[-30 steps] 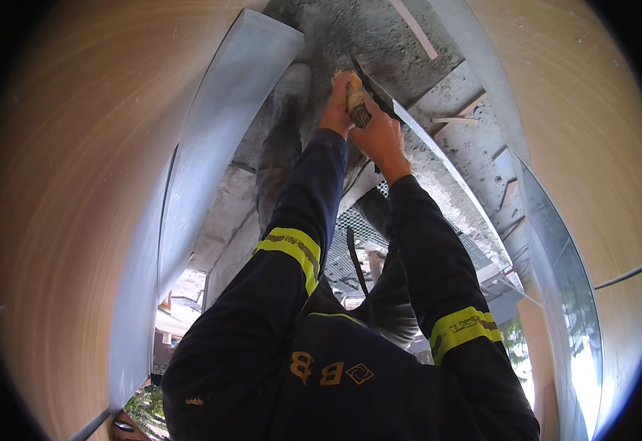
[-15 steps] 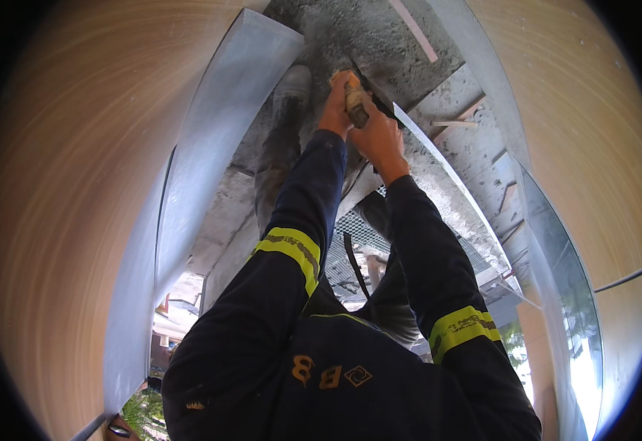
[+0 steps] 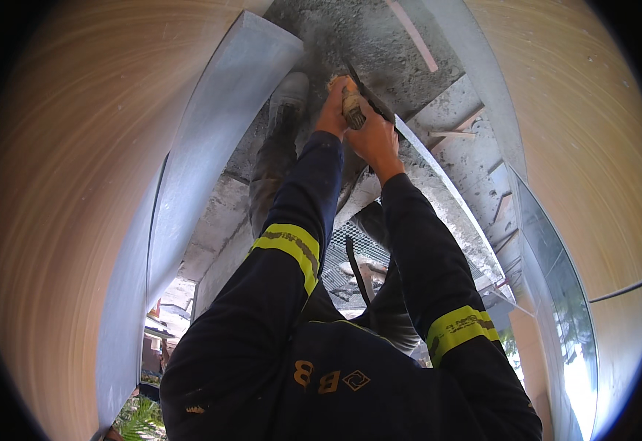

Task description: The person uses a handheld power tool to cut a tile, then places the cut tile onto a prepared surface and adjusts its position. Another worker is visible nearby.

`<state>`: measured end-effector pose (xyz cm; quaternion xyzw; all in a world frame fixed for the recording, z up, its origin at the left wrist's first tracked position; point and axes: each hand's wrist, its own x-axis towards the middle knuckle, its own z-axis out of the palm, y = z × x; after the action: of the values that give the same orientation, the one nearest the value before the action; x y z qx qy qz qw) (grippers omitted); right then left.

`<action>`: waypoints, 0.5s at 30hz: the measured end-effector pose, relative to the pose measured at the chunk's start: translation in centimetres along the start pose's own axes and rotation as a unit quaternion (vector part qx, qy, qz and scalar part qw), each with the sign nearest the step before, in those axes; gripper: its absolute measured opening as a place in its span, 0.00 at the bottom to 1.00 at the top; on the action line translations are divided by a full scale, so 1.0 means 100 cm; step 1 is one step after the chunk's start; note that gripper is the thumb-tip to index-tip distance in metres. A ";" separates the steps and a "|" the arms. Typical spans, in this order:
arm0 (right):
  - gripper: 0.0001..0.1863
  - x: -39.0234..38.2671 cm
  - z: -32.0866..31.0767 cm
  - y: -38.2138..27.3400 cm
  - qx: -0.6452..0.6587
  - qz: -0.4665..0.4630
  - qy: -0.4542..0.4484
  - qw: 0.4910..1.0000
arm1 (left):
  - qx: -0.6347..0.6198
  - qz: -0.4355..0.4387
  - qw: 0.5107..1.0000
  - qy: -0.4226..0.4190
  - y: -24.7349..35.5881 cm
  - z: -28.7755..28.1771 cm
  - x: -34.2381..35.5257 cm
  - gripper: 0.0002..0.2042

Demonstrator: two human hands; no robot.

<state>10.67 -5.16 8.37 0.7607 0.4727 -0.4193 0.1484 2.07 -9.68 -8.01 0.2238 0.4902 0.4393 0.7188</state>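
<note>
You have both hands on one dusty tool (image 3: 352, 110), which is to the right of the big grey panel (image 3: 214, 121), near its upper corner. Your left hand (image 3: 331, 110) is on the side toward the grey panel, and its fingers are clamped around the orange end of the tool. Your right hand (image 3: 377, 141) is on the side farther from the panel. It is clamped on the tool too, with most of its fingers hidden.

Compared with one second ago, your grip is the same, but the tool has come slightly nearer to the panel's upper corner. The boot (image 3: 291, 90) stays just beside the right edge of the panel. More leaves (image 3: 141, 420) are now visible beyond the panel's lower end.

A thin dark piece (image 3: 376, 101) runs along the side of the tool away from the panel; I cannot tell if it belongs to the tool. Farther to the right of the panel, a long bright strip (image 3: 449, 187) slopes down, and past this a small stick (image 3: 452, 134) lies on the rough floor (image 3: 350, 33).
</note>
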 end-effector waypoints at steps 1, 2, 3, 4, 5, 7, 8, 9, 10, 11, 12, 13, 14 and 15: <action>0.42 0.001 0.003 0.000 0.000 -0.001 0.000 1.000 | -0.016 -0.006 1.000 -0.006 -0.005 -0.004 0.001 0.33; 0.42 0.001 0.003 -0.007 0.000 -0.011 -0.001 1.000 | -0.019 -0.014 1.000 0.013 -0.012 -0.013 0.004 0.32; 0.42 0.001 0.002 -0.015 0.013 -0.010 -0.021 1.000 | -0.021 -0.021 0.999 0.033 -0.019 -0.023 0.008 0.32; 0.43 0.002 0.002 -0.022 0.025 -0.009 -0.041 0.999 | -0.025 -0.028 0.998 0.053 -0.024 -0.033 0.011 0.31; 0.43 0.005 0.000 -0.014 0.036 0.011 -0.051 0.998 | 0.033 -0.016 0.998 0.041 -0.019 -0.021 0.011 0.31; 0.43 0.008 0.001 -0.005 0.034 0.026 -0.038 0.998 | 0.152 0.016 0.988 0.025 -0.009 -0.008 0.003 0.31; 0.43 0.009 0.002 -0.003 0.034 0.030 -0.033 0.998 | 0.106 -0.004 0.994 0.025 -0.005 -0.003 0.001 0.30; 0.44 0.010 0.001 -0.001 0.030 0.017 -0.019 0.999 | 0.061 -0.024 0.998 0.025 -0.001 0.002 0.000 0.30; 0.44 0.006 0.002 -0.001 0.026 0.002 -0.010 1.000 | 0.018 -0.046 0.998 0.030 -0.001 -0.001 -0.004 0.29; 0.44 0.003 0.003 -0.002 0.023 -0.013 -0.001 1.000 | 0.047 -0.024 0.998 0.021 -0.001 -0.004 -0.004 0.32; 0.44 0.000 0.004 -0.002 0.026 -0.010 -0.007 1.000 | 0.076 -0.002 0.997 0.012 -0.002 -0.007 0.000 0.34; 0.44 -0.003 0.000 -0.007 0.028 -0.009 -0.014 0.999 | 0.105 0.020 0.994 0.005 0.000 -0.009 0.002 0.37; 0.44 -0.006 -0.004 -0.011 0.031 -0.008 -0.021 0.999 | 0.004 -0.006 1.000 0.000 0.002 -0.013 0.002 0.37; 0.44 -0.010 -0.008 -0.016 0.031 -0.005 -0.029 0.999 | -0.096 -0.031 0.995 -0.005 0.004 -0.017 0.003 0.38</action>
<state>9.52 -4.47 9.92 0.7502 0.4583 -0.4567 0.1362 0.47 -9.46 -8.57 0.1405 0.4486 0.4612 0.7525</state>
